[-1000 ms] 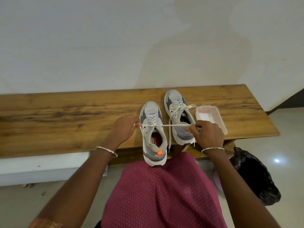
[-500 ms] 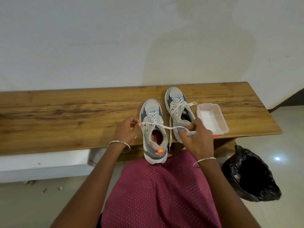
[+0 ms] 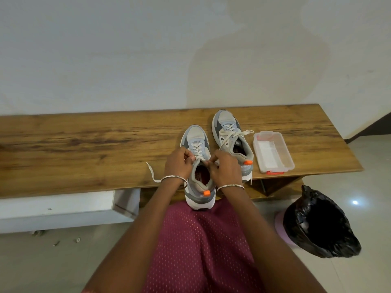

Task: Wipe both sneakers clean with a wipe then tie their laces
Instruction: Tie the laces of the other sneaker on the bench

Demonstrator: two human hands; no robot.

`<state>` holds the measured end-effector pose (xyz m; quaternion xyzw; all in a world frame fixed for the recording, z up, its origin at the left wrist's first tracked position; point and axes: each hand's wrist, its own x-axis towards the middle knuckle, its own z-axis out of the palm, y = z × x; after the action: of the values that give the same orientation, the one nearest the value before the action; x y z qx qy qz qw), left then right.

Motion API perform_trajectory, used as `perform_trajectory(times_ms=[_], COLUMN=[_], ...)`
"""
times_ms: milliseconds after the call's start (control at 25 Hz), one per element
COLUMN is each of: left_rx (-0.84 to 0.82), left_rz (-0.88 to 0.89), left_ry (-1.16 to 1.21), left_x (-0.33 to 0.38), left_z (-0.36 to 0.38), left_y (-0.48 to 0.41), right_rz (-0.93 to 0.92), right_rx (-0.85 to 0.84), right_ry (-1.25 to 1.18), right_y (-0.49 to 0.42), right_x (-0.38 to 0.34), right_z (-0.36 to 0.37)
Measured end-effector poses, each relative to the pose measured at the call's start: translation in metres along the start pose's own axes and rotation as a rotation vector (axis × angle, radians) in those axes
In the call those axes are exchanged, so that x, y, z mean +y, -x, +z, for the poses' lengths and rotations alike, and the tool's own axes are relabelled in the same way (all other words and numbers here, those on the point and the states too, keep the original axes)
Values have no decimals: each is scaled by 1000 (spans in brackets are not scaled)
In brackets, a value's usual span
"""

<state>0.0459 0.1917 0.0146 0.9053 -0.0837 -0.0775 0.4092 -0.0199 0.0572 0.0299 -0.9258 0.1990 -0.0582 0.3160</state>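
Two grey and white sneakers stand side by side on a wooden bench [image 3: 84, 149], toes toward the wall. The near sneaker [image 3: 197, 187] hangs its heel over the bench's front edge. My left hand [image 3: 178, 163] and my right hand [image 3: 224, 168] meet over its tongue, each pinching part of its white lace [image 3: 197, 151]. One loose lace end [image 3: 151, 172] trails left across the bench. The far sneaker [image 3: 229, 132] sits to the right with its laces loose and spread.
A clear plastic wipe box [image 3: 273, 152] with a red clip lies open right of the sneakers. A bin lined with a black bag [image 3: 319, 225] stands on the floor at the lower right. My maroon-clad lap [image 3: 203, 250] is below the bench edge.
My hands, held wide apart with the lace stretched taut between them, have come together over the near sneaker's tongue. The left lace end now lies slack on the bench.
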Motion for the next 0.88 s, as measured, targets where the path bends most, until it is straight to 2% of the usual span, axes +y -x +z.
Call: perform_trajectory(times_ms=[240, 520, 760, 880], left_rx=[206, 374, 343, 251], left_rz=[-89, -163, -194, -86], left_ry=[-13, 88, 54, -37], left_x=[0, 4, 7, 4], left_z=[20, 33, 31, 19], left_y=[12, 20, 21, 19], right_rz=[30, 187, 306, 217], right_rx=[136, 243, 192, 57], right_ry=[-23, -183, -217, -140], right_y=[3, 8, 1, -6], right_x=[1, -5, -3, 2], right_z=[17, 27, 29, 18])
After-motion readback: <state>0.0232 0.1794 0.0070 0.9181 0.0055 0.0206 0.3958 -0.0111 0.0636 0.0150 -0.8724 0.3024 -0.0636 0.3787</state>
